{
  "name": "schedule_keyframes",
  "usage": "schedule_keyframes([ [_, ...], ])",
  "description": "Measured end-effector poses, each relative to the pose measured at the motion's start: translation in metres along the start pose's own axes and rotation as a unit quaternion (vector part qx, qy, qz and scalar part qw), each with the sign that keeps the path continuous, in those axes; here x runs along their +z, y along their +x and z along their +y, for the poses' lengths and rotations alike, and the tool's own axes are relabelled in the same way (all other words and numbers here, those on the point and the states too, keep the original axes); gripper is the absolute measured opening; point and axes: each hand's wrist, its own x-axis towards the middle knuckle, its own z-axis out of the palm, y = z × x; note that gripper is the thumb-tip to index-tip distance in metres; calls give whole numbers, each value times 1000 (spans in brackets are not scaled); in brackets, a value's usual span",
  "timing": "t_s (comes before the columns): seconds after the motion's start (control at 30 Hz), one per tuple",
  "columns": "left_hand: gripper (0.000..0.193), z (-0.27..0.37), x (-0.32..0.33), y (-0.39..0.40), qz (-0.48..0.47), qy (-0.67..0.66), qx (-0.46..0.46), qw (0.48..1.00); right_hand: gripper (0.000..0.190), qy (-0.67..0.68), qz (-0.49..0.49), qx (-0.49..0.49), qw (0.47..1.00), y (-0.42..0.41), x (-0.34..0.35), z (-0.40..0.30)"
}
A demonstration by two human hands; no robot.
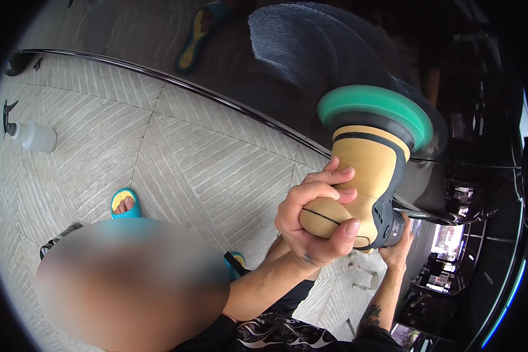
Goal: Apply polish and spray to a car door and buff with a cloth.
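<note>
My left hand (319, 220) wraps around the rounded front grip of a gold-and-black car polisher (365, 171). Farther right, my right hand (398, 246) holds the tool's dark rear body, which partly hides the fingers. A green polishing pad (374, 103), blurred as if spinning, lies against a glossy black car body panel (229, 66). Whitish, swirled polish residue (286, 44) covers the panel beyond the pad.
The panel's lower edge (185, 86) runs diagonally above the grey patterned tile floor (220, 145). A white spray bottle (35, 134) stands at the far left. A teal slide (125, 204) is on one foot. More glossy black bodywork (479, 185) rises at right.
</note>
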Motion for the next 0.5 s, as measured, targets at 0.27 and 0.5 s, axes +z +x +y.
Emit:
schedule_keyframes([
  [0.27, 38, -1, -2, -1, -5, 7, -12, 1000, 75, 45, -6, -1, 999, -4, 1, -4],
  [0.5, 39, 3, -5, 5, -5, 1, 2, 1000, 75, 49, -9, -9, 999, 3, -1, -9],
])
